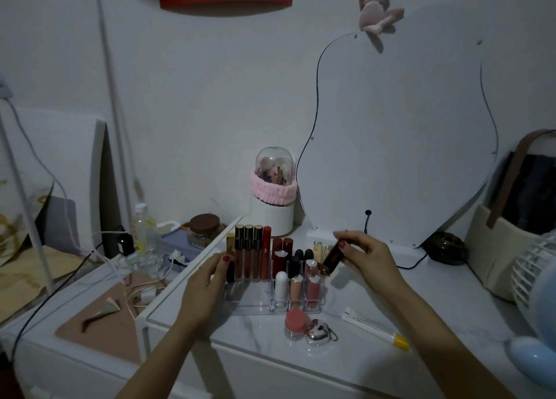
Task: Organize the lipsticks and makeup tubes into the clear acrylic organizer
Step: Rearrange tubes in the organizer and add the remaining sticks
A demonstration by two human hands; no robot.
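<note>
The clear acrylic organizer (249, 307) stands on the white table, holding several upright lip glosses (248, 251), red lipsticks (282, 248) and pale tubes (281, 284). My left hand (207, 281) rests against the organizer's left end, thumb touching a dark tube there. My right hand (365, 254) holds a dark brown lipstick (332, 258) tilted just above the organizer's right rear compartments. A white tube with a yellow cap (376, 329) lies on the table to the right front.
A pink-lidded jar (295, 323) and a silver heart keychain (319, 332) sit before the organizer. A domed brush holder (272, 194), a curvy mirror (397, 134), a bag (517, 224) and a fan (538, 281) stand behind and right. Cables and a bottle (143, 233) are at left.
</note>
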